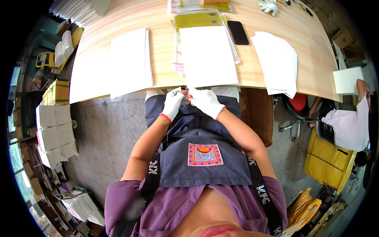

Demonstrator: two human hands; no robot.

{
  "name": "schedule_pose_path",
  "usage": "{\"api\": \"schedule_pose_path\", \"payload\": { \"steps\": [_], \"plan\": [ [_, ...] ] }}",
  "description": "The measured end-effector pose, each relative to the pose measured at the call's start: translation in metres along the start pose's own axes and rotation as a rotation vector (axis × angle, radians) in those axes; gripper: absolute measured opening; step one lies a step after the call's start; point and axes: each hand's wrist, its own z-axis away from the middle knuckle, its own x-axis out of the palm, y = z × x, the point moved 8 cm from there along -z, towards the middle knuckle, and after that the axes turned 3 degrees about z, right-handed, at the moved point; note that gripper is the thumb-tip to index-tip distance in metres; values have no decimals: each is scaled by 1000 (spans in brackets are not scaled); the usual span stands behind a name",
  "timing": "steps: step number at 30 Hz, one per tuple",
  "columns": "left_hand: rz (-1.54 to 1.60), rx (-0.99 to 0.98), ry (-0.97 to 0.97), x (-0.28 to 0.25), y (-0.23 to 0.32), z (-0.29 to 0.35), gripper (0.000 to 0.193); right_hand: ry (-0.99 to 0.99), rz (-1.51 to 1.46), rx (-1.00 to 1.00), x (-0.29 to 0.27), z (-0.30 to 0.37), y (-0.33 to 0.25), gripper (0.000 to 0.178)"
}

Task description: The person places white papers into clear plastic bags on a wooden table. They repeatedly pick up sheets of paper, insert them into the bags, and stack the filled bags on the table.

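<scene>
Clearly we are at the near edge of the wooden table (244, 75), with both gloved hands meeting just under that edge, above our apron-covered lap. Our left hand (172, 103) and right hand (206, 101) have their fingertips pinched together on something small between them; it is too small and too hidden for us to tell what it is, though it sits right at the bottom edge of the white sheet (207, 57) that lies on the table directly ahead. Under that sheet, farther up the table, lies a pile of clear sleeves with yellow inserts (198, 18), and beside it a black phone (238, 32). Toward the table's left end lie 2 more white sheets (128, 61), and toward its right end a fanned stack of white sheets (278, 63). We judge the work to be mid-course: the sheets are laid out, but many still lie loose, and the central sheet is not yet in a sleeve.
</scene>
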Motion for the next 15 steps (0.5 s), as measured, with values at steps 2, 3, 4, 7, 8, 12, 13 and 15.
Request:
{"api": "schedule_pose_path", "payload": {
  "steps": [2, 3, 4, 7, 8, 12, 13, 15],
  "plan": [
    [76, -16, 41, -2, 5, 4, 14, -29, -1011, 422, -7, 40, 34, 6],
    [44, -18, 52, -12, 2, 6, 15, 168, -1190, 636, -35, 61, 50, 4],
    [22, -17, 33, -15, 3, 8, 16, 428, -1296, 621, -58, 85, 82, 2],
    [-48, -73, 17, -10, 6, 15, 17, 476, -778, 724, -86, 142, 139, 8],
    [-72, -94, 20, -9, 7, 14, 17, 397, -840, 687, -75, 135, 131, 8],
    [-139, -40, -19, -12, 12, 11, 19, 76, -755, 535, -40, 67, 60, 14],
    [-144, -39, -18, -10, 15, 11, 20, 50, -661, 436, -30, 52, 48, 18],
    [-159, -30, -25, -13, 18, 10, 21, -39, -339, 293, -26, 14, 12, 19]
  ]
}}
